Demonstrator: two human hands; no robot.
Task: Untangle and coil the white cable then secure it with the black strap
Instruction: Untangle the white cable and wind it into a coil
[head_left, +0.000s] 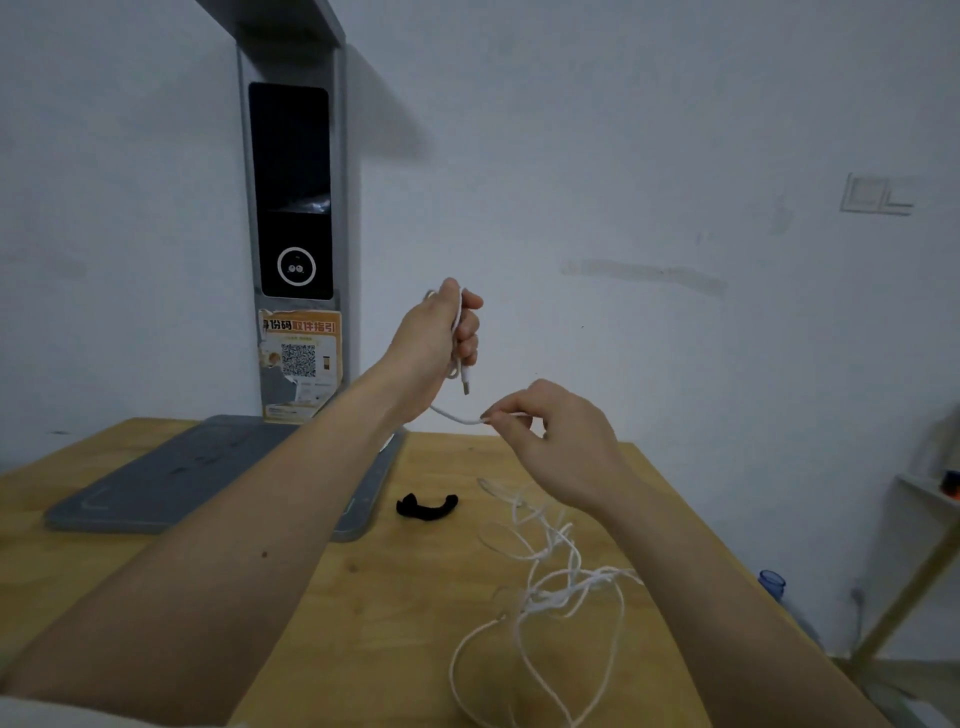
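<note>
My left hand (441, 338) is raised above the table and grips one end of the white cable (550, 587), with the plug hanging out below the fist. A short stretch of cable runs from it to my right hand (550, 436), which pinches the cable between thumb and fingertips. Most of the cable lies in a loose tangle on the wooden table (363, 623) below my right forearm. The black strap (427, 507) lies curled on the table, left of the tangle and apart from both hands.
A grey flat base (171, 478) of an upright grey machine (296, 208) with a black screen covers the table's back left. A white wall stands behind. At the right are a small shelf (924, 493) and a blue item (772, 581) on the floor.
</note>
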